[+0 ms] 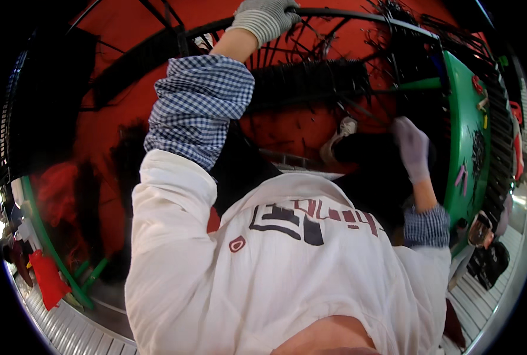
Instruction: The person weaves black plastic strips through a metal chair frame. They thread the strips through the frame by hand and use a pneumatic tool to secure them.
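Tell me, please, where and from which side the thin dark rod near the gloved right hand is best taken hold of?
Probably on the bare stretch of the thin dark rod just up-left of the right hand, coming from the person's right. The rod runs slanted, so fingers would wrap across it. Its far end vanishes into dark tangled parts, and the left hand is up on the black curved bar.

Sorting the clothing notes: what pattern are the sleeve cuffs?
Blue-and-white check on both sleeve cuffs, clearest in the head view.
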Available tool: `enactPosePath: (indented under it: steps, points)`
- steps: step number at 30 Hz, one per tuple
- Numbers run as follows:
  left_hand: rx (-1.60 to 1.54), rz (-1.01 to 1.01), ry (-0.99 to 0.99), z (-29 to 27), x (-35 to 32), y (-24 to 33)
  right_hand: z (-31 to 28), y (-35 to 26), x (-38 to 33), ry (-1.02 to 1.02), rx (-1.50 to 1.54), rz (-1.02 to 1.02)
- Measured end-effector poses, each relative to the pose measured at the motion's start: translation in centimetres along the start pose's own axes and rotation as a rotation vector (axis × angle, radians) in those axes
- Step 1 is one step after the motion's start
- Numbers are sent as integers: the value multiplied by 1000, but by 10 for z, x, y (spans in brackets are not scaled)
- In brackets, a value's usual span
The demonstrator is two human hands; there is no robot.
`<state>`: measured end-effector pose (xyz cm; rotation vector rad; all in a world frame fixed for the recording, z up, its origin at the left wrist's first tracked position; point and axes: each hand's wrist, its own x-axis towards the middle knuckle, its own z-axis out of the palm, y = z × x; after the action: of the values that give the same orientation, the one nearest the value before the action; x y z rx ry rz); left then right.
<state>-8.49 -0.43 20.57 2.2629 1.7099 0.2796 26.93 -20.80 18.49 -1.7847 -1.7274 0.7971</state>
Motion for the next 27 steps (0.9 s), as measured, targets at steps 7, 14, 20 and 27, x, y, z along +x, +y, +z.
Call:
enactPosePath:
  steps: [7, 14, 20, 27]
  points:
    - [-23, 38, 25, -22, -1, -4, -173, 104, -220, 387, -880, 70]
    - [97, 13, -6, -10, 5, 2, -183, 153, -371, -310, -1239, 735]
    - [109, 265, -18, 22, -41, 37, -92, -23, -100, 182, -336, -4]
    - [27, 342, 139, 56, -37, 36, 117, -36, 120, -244, 87, -122]
